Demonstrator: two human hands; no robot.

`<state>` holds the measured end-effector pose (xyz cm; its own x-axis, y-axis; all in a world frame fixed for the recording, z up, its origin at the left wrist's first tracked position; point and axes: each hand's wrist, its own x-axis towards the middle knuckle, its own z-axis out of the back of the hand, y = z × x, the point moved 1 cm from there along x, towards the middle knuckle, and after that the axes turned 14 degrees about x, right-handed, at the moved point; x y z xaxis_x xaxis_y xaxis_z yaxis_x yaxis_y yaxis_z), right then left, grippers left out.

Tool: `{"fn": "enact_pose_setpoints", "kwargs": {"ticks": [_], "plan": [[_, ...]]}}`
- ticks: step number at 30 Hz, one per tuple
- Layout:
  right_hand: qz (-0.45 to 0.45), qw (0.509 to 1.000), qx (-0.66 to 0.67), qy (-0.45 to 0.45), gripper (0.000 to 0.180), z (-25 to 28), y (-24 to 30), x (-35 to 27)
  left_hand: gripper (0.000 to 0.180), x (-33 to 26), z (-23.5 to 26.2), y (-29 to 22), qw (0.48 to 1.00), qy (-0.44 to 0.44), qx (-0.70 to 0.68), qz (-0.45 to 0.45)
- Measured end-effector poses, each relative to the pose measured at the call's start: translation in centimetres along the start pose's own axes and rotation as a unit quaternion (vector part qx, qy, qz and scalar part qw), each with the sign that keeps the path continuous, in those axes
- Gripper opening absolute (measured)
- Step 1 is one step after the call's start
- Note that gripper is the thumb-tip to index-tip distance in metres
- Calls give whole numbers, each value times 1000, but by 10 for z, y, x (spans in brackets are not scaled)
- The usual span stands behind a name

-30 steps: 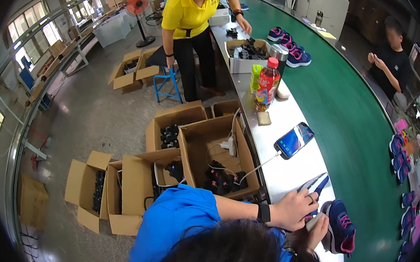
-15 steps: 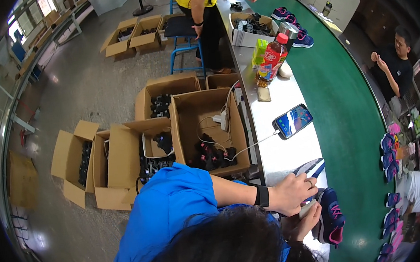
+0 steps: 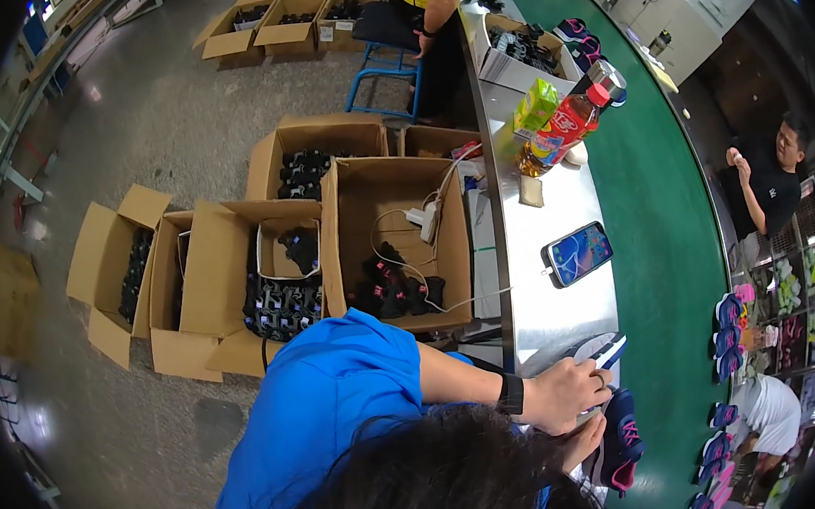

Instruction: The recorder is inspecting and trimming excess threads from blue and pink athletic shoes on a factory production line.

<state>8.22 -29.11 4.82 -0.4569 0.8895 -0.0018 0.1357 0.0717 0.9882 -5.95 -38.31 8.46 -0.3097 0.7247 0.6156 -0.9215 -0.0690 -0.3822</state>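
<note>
My left hand (image 3: 563, 396), with a ring and a dark wristband, is closed over a grey and navy shoe (image 3: 602, 350) at the near end of the metal worktop. The white sole edge of this shoe shows past my knuckles. Just below, my right hand (image 3: 584, 441) is closed too, partly behind hair, and a pale block (image 3: 589, 419) shows at its fingers. Where the block meets the shoe is hidden by my left hand. Close to my right hand, a navy shoe with pink laces (image 3: 622, 439) stands at the edge of the green belt.
On the worktop (image 3: 553, 314) are a phone (image 3: 577, 254), a pale pad (image 3: 531, 191), a red-capped bottle (image 3: 563, 131) and a green carton (image 3: 536, 105). Open cardboard boxes (image 3: 390, 183) stand to the left. Shoes line the far side of the belt (image 3: 660, 261); co-workers are around it.
The whole view has shifted a little. My hands stay together at the shoe, whose white-edged side now sticks out more steeply past my left hand. Less of the pale block shows.
</note>
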Motion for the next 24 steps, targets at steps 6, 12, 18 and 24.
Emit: {"fn": "enact_pose_setpoints", "kwargs": {"ticks": [6, 12, 18, 24], "plan": [[-17, 999, -19, 23, 33, -8, 8, -2, 32, 1, 0, 1, 1000, -1, 13, -3], [17, 998, -54, 33, 33, -3, 22, -4, 30, 2, 2, 4, 999, 4, 49, -7], [39, 994, -85, 61, 32, 89, 50, 18, 33, -2, 0, 4, 1000, -11, -5, -3], [53, 992, -102, 54, 32, -7, 43, 39, 28, -1, 2, 6, 1000, 11, 9, 2]]}}
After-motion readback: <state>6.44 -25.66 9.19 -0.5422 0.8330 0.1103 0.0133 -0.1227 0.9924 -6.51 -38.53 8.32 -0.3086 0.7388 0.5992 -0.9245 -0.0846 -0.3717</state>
